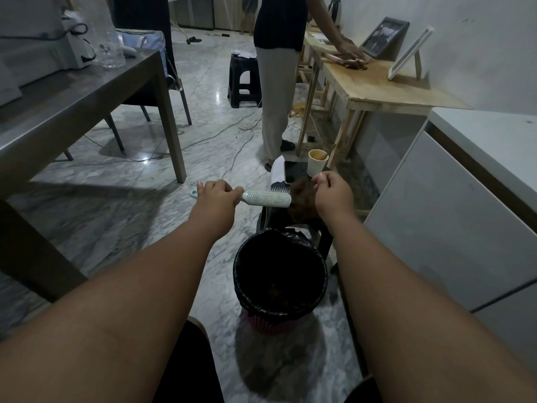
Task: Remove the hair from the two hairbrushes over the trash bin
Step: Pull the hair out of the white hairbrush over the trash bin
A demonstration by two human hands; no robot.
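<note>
The left hand (218,196) has its grip closed around the handle of a pale hairbrush (266,197), which lies level with its long axis running left to right, handle to the left and bristled head to the right. At the head's right end sits a brown clump of hair (302,203), and the right hand (332,193) is closed in a pinch on that clump, just beside the brush tip. So the hair lies to the right of the brush, and the right hand is the nearer one to draw it off along the axis. The trash bin (280,279), lined with a black bag, stands on the floor nearer than the hands and slightly below them; the clump looks to hang beyond its far rim, not squarely over the opening. A second white brush (277,170) seems to rest on a dark stool (296,170) just behind.
</note>
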